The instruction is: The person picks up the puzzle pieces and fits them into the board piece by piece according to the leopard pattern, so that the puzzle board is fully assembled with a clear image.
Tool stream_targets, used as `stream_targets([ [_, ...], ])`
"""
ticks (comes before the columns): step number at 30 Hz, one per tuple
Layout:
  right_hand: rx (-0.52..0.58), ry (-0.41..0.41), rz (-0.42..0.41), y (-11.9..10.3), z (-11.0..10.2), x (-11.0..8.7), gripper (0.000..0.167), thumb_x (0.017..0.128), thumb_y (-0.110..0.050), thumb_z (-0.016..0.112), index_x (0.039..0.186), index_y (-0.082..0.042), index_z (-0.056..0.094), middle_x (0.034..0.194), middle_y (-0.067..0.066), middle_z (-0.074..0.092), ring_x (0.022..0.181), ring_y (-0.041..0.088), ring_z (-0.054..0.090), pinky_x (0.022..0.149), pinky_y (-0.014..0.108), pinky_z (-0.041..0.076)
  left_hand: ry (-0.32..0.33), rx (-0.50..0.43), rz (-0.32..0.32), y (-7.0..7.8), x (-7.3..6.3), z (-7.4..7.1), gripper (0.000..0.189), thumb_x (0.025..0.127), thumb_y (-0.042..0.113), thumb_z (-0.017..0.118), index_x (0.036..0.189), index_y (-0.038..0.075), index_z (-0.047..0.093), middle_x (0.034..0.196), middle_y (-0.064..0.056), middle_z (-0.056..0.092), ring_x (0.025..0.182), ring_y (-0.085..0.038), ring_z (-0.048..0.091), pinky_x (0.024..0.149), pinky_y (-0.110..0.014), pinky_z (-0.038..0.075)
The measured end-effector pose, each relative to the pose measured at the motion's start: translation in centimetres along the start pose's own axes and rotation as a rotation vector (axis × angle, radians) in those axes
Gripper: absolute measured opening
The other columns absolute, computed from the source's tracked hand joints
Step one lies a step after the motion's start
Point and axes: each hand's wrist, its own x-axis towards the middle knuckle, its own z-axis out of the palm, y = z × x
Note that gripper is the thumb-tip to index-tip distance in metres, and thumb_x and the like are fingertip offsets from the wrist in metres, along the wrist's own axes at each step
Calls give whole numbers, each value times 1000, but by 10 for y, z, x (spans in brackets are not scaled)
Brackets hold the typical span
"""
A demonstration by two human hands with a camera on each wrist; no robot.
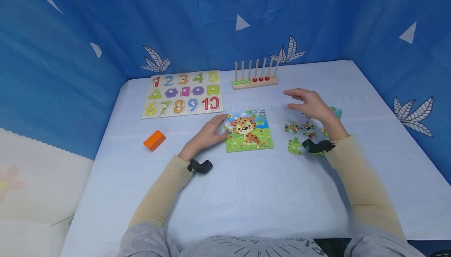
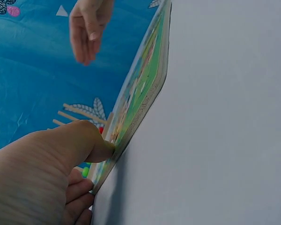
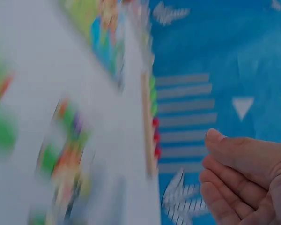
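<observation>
A square picture puzzle board [image 1: 249, 131] showing a spotted leopard on grass lies flat on the table. My left hand [image 1: 208, 132] rests against the board's left edge, fingertips near its upper left corner. In the left wrist view, the thumb [image 2: 101, 149] touches the board's rim. My right hand [image 1: 310, 104] is raised right of the board, holding nothing, its fingers and thumb apart in the head view. Loose puzzle pieces [image 1: 295, 146] with animal and grass prints lie below and around it, partly hidden by the hand and wrist. They look blurred in the right wrist view.
A wooden number-and-shape board [image 1: 182, 94] lies at the back left. A peg rack [image 1: 255, 82] with green and red beads stands at the back centre. An orange block [image 1: 154, 140] sits left of the left hand. Blue curtains [image 1: 211, 22] border the table's back and sides.
</observation>
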Motion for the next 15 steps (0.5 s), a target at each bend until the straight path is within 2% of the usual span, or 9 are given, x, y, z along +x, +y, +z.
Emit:
stream_targets([
  [5, -86, -39, 198, 39, -28, -33, 54, 90, -15, 65, 136, 5, 45, 138, 27, 41, 127, 44, 36, 103, 56, 33, 4, -18, 3, 0, -1, -2, 73, 84, 22, 63, 145, 1, 31, 148, -17, 32, 136, -31, 28, 113, -41, 21],
  [8, -134, -79, 265, 55, -33, -46, 57, 90, -19, 64, 136, 6, 43, 138, 29, 38, 127, 46, 34, 102, 59, 32, 14, -24, 13, 0, -1, -2, 72, 84, 22, 63, 145, 0, 31, 147, -18, 33, 135, -32, 29, 113, -42, 22],
  [10, -168, -88, 274, 62, -33, -50, 58, 90, -21, 65, 135, 7, 43, 138, 30, 38, 126, 47, 34, 101, 60, 32, 12, -26, 15, 0, -1, -2, 72, 84, 22, 63, 145, 0, 31, 147, -18, 33, 136, -32, 29, 113, -42, 22],
  [15, -244, -66, 227, 71, -31, -53, 52, 88, -14, 66, 131, 10, 47, 133, 32, 42, 122, 48, 37, 97, 60, 34, -5, -39, -11, 0, -1, -1, 74, 84, 22, 64, 146, 2, 30, 148, -16, 32, 137, -31, 27, 113, -42, 21],
])
